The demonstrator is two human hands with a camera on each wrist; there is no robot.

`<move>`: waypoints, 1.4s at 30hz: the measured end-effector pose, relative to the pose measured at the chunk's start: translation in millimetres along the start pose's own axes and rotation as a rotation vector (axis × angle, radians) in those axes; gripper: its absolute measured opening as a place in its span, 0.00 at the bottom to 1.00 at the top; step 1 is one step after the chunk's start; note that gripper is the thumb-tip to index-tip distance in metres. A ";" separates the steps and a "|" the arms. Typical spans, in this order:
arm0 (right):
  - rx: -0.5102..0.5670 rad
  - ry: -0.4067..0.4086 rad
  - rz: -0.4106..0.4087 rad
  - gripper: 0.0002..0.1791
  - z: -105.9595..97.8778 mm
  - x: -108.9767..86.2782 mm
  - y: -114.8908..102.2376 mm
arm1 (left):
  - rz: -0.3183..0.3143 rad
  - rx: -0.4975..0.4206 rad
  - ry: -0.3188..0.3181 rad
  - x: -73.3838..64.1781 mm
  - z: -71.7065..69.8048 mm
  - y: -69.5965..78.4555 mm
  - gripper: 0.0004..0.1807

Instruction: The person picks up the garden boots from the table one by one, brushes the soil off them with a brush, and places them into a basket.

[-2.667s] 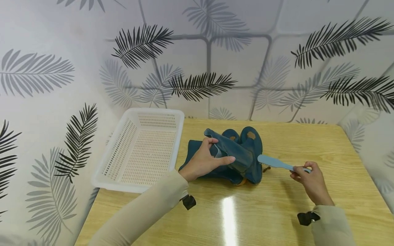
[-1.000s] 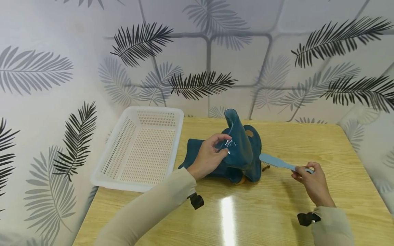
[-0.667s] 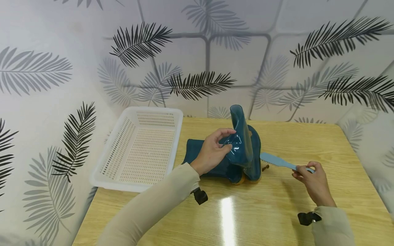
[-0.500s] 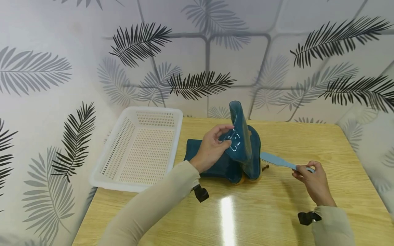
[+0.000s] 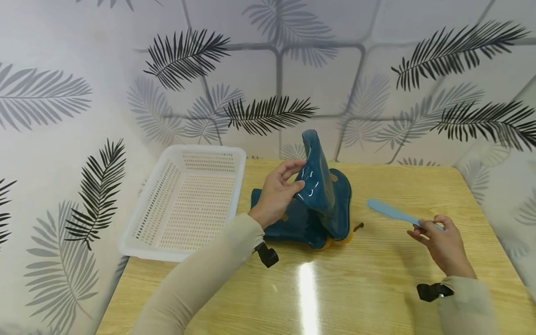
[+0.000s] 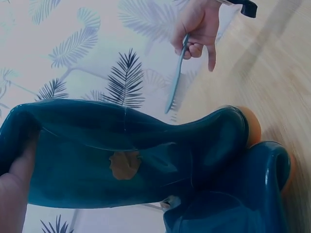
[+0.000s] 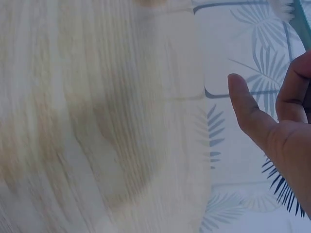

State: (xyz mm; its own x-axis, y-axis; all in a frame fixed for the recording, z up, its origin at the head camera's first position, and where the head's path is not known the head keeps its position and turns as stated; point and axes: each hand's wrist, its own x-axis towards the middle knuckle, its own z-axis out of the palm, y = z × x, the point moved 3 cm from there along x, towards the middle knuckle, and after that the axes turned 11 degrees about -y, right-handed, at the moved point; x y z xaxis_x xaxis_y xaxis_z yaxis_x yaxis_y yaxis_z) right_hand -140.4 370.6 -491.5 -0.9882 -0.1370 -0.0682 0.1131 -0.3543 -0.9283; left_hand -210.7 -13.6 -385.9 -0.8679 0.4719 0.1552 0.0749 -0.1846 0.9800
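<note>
My left hand (image 5: 276, 193) grips the shaft of a dark teal rubber boot (image 5: 320, 181), tilted so that its opening points up. In the left wrist view a brown mud-like patch (image 6: 124, 165) shows on that boot's shaft. The second boot (image 5: 293, 225) lies on its side on the table, partly hidden under the raised one. To the right, my right hand (image 5: 439, 239) holds a light blue brush (image 5: 389, 210) by its handle, bristles down, apart from the boots. Only the brush's end with white bristles (image 7: 286, 7) shows in the right wrist view.
A white perforated plastic basket (image 5: 180, 256) stands at the left of the wooden table (image 5: 356, 288). Small brown crumbs (image 5: 358, 226) lie just right of the boots. A wall with a leaf pattern (image 5: 322, 83) rises behind the table's back edge.
My left hand has raised the boot's shaft from nearly flat to steeply tilted, shifting slightly left lately. My right hand has drawn the brush rightward, away from the boots.
</note>
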 end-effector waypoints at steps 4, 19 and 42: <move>0.023 0.001 -0.014 0.17 -7.2 -2.5 -8.7 | 0.000 0.012 -0.015 2.3 1.2 3.7 0.24; 0.025 0.032 -0.013 0.18 -12.8 -4.0 -21.5 | 0.046 -0.120 -0.031 5.9 -10.4 27.7 0.23; 0.015 0.017 -0.013 0.17 -7.1 -0.8 -20.5 | 0.009 0.118 -0.019 -1.2 -58.4 62.3 0.22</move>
State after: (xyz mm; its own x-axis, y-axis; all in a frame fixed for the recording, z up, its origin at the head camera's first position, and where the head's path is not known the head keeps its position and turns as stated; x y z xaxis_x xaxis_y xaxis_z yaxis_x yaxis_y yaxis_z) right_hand -142.6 384.6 -475.0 -0.9912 -0.1166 -0.0626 0.1018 -0.3695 -0.9236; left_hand -233.7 -75.9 -332.4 -0.8574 0.4874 0.1651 0.1409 -0.0863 0.9863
